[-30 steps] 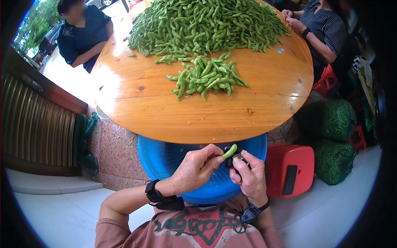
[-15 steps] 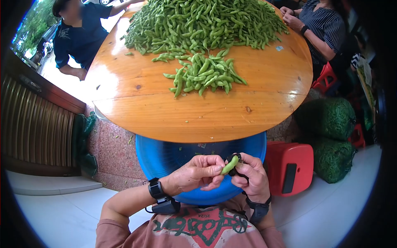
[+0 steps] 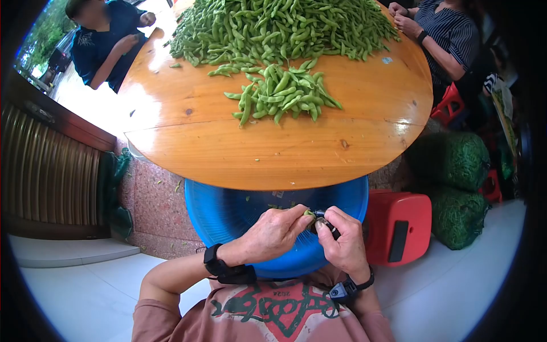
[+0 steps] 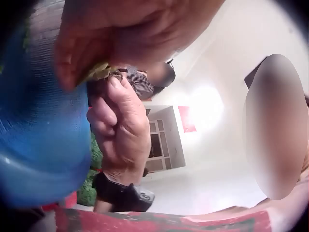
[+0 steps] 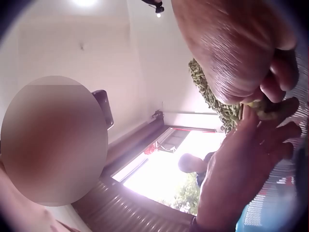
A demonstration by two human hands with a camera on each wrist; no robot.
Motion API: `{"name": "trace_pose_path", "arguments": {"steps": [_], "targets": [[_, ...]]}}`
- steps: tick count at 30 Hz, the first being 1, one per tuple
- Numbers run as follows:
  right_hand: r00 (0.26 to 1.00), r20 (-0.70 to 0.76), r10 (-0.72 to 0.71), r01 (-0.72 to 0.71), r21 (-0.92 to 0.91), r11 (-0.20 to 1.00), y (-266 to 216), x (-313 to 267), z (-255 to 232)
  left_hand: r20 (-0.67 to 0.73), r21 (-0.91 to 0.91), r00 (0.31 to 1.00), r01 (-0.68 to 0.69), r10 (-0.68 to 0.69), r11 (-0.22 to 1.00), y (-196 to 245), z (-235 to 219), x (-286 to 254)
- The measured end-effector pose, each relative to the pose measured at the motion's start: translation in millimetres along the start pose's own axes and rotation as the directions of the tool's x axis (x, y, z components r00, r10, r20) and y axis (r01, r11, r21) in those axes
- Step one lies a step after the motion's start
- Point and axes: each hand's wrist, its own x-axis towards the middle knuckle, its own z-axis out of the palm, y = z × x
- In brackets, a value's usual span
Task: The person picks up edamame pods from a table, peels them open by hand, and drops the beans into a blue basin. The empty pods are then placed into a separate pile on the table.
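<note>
Two bare hands are meeting above one blue basin (image 3: 213,219), both forearms angling inward from a pink printed shirt (image 3: 273,313). The left hand (image 3: 276,231), its back facing up and its wrist bending slightly, is pinching one green pod (image 3: 309,213) between thumb and fingertips. The right hand (image 3: 346,244) is curling its fingers round one dark object (image 3: 335,232) — too covered to identify — with its thumb lying close to the pod. The pod is sitting between the two hands, just beyond the table's near edge, mostly hidden by fingers.

On one wooden table (image 3: 256,157), pods are lying in two heaps, too many to count: a small heap (image 3: 282,94) near the middle and a large heap (image 3: 273,31) behind it. One black device is circling each wrist, two in all. To the right of the basin, one red stool (image 3: 417,231) is standing beside two stacked green mesh sacks (image 3: 458,219). Two other people are flanking the table — one in a dark top (image 3: 99,48) at left, one in a striped top (image 3: 450,40) at right.
</note>
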Motion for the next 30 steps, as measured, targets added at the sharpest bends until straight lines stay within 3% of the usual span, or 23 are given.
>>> {"name": "trace_pose_path", "arguments": {"steps": [2, 3, 5, 6, 8, 9, 11, 12, 13, 14, 15, 16, 17, 18, 20, 21, 22, 23, 25, 26, 28, 30], "targets": [[1.0, -0.031, -0.002, 0.001, -0.029, 1.0, 4.2, -0.3, 4.6, 0.055, -0.257, 0.994, 0.105, -0.094, 0.961, 1.7, -1.6, -1.4], [1.0, -0.029, 0.0, -0.001, -0.026, 1.0, 3.1, -0.2, 7.2, 0.055, -0.257, 0.994, 0.109, -0.098, 0.96, -0.1, -0.5, -2.8], [0.996, -0.074, -0.042, 0.037, -0.068, 0.997, -0.2, 1.3, 14.9, 0.15, -0.63, 0.958, 0.285, -0.246, 0.722, -8.5, 4.4, -5.1], [0.997, -0.072, -0.04, 0.035, -0.064, 0.997, -0.8, 1.7, 18.7, 0.151, -0.63, 0.956, 0.289, -0.251, 0.721, -13.2, 6.5, -5.3], [0.976, -0.142, -0.164, 0.139, -0.173, 0.975, 6.2, 6.4, 28.0, 0.16, -0.828, 0.962, 0.254, -0.223, 0.5, -27.6, 11.8, 0.5], [0.977, -0.139, -0.16, 0.136, -0.171, 0.976, 8.4, 6.3, 33.5, 0.161, -0.829, 0.96, 0.257, -0.227, 0.496, -31.7, 16.8, 2.1], [0.956, -0.174, -0.237, 0.179, -0.297, 0.938, 10.5, 6.2, 43.9, 0.116, -0.934, 0.941, 0.212, -0.319, 0.286, -36.1, 24.2, 3.8], [0.96, -0.147, -0.237, 0.183, -0.306, 0.934, 9.2, 6.9, 45.8, 0.116, -0.935, 0.939, 0.213, -0.323, 0.285, -36.7, 24.1, 2.3], [0.961, -0.144, -0.236, 0.184, -0.304, 0.935, 7.8, 7.2, 47.3, -0.065, -0.654, 0.982, 0.092, -0.178, 0.751, -37.2, 24.1, 0.7], [0.967, -0.127, -0.221, 0.169, -0.326, 0.93, 6.6, 7.6, 48.5, -0.144, -0.174, 0.989, -0.07, 0.045, 0.982, -37.6, 24.4, -0.5], [0.972, -0.111, -0.205, 0.155, -0.349, 0.924, 6.1, 8.1, 49.0, -0.145, -0.173, 0.989, -0.069, 0.044, 0.982, -43.1, 30.1, 0.3], [0.973, -0.111, -0.204, 0.154, -0.349, 0.924, 9.2, 9.5, 49.7, -0.142, -0.582, 0.979, 0.038, -0.148, 0.812, -51.8, 39.8, 2.9], [0.955, -0.154, -0.253, 0.19, -0.339, 0.922, 15.0, 11.9, 50.5, -0.056, -0.876, 0.947, 0.105, -0.316, 0.47, -58.4, 46.4, 4.3], [0.933, -0.198, -0.301, 0.226, -0.33, 0.916, 18.6, 13.9, 49.1, -0.055, -0.877, 0.948, 0.105, -0.315, 0.469, -53.6, 43.9, 5.8], [0.956, -0.179, -0.233, 0.19, -0.226, 0.955, 19.2, 15.8, 36.6, 0.135, -0.964, 0.937, 0.199, -0.322, 0.175, -37.0, 32.2, 8.8], [0.974, -0.153, -0.165, 0.148, -0.117, 0.982, 19.1, 15.7, 29.2, 0.135, -0.964, 0.937, 0.199, -0.321, 0.176, -33.4, 28.0, 8.0], [0.995, -0.096, 0.038, -0.029, 0.088, 0.996, 19.1, 14.9, 22.6, 0.161, -0.93, 0.943, 0.244, -0.291, 0.275, -31.0, 23.5, 6.9], [0.968, -0.014, 0.25, -0.24, 0.235, 0.942, 23.4, 12.7, 17.7, 0.191, -0.884, 0.946, 0.282, -0.263, 0.372, -30.1, 19.7, 6.1], [0.918, 0.089, 0.387, -0.387, 0.424, 0.819, 22.2, 10.7, 10.2, 0.206, -0.863, 0.948, 0.293, -0.243, 0.412, -30.6, 16.3, 5.9], [0.918, 0.088, 0.386, -0.385, 0.424, 0.82, 19.8, 10.6, 10.4, 0.171, -0.88, 0.954, 0.26, -0.245, 0.398, -31.2, 16.1, 5.8], [0.97, -0.218, 0.11, -0.073, 0.173, 0.982, 14.6, 10.3, 11.7, 0.133, -0.896, 0.96, 0.222, -0.244, 0.385, -31.0, 15.1, 5.0], [0.978, -0.193, 0.076, -0.06, 0.088, 0.994, 7.2, 8.0, 6.5, 0.073, -0.953, 0.973, 0.133, -0.22, 0.272, -27.9, 14.1, 4.5]]}}
